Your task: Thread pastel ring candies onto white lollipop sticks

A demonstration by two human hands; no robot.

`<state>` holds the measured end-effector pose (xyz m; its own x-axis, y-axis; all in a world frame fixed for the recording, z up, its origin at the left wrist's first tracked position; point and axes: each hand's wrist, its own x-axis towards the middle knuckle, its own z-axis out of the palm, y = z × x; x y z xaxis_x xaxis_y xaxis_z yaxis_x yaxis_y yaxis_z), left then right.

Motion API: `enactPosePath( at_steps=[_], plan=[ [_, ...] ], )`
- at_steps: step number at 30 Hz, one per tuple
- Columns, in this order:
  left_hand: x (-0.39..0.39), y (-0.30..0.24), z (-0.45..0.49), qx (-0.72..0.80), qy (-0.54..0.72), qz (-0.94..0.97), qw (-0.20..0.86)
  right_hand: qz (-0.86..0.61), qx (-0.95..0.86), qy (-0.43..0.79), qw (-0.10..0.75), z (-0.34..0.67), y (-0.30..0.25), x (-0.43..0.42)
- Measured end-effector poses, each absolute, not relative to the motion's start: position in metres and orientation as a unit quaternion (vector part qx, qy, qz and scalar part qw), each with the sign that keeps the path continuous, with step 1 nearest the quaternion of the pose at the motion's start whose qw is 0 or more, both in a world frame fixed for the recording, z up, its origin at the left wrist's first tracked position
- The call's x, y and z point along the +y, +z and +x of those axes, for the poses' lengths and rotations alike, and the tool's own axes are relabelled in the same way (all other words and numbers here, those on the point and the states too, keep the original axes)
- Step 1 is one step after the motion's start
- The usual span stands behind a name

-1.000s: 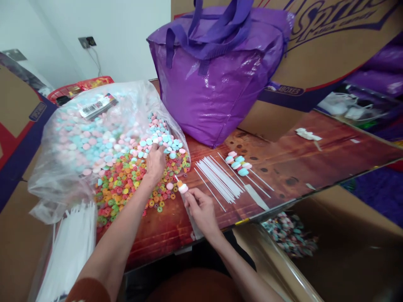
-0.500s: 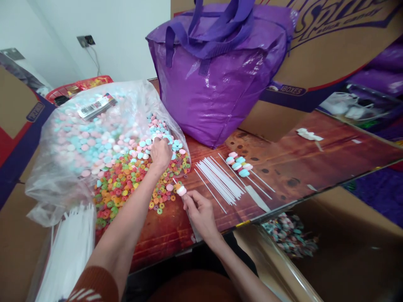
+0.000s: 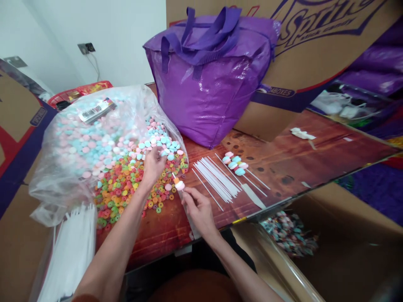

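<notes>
Since the earlier frame the left hand [image 3: 153, 162] has drawn back a little from the pastel sweets [image 3: 157, 140], coming closer to the stick [image 3: 176, 181]. The stick stands tilted over the table [image 3: 283, 155], its tip pointing to about 11 o'clock, with a white sweet and an orange one threaded near the top. The right hand [image 3: 197, 209] pinches it low down between thumb and fingertips, wrist resting near the table edge.

The left hand lies at 10 o'clock from the stick, knuckles up and fingers curled in over the ring sweets [image 3: 126, 184]. Whether they hold a piece cannot be told.

The likely risks are these. The thin stick is gripped only at its lower end, so it could wobble and miss a sweet's hole. The threaded pieces could slide down. A sleeve or wrist could scatter the pile that spills from the plastic bag [image 3: 78, 138] at 9 o'clock.

Loose sticks [image 3: 217, 178] and a filled skewer [image 3: 234, 163] lie at 3 o'clock, and the purple bag [image 3: 208, 92] stands at 1 o'clock.
</notes>
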<state>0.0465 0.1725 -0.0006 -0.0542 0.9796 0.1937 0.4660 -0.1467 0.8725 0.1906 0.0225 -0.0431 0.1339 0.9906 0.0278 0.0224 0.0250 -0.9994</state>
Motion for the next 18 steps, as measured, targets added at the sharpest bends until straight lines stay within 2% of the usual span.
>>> enactPosePath(
  at_steps=[3,5,11,18],
  plan=[
    [0.147,0.0,0.043,0.482,0.505,0.547,0.462,-0.523,-0.482,0.452,0.538,0.191,-0.038,0.023],
    [0.13,-0.002,0.042,0.452,0.534,0.493,0.517,-0.524,-0.49,0.444,0.537,0.191,-0.037,0.022],
    [0.099,-0.011,0.038,0.464,0.583,0.395,0.538,-0.519,-0.538,0.402,0.529,0.188,-0.033,0.019],
    [0.089,-0.013,0.029,0.467,0.578,0.394,0.541,-0.524,-0.578,0.368,0.505,0.186,-0.026,0.018]
  ],
)
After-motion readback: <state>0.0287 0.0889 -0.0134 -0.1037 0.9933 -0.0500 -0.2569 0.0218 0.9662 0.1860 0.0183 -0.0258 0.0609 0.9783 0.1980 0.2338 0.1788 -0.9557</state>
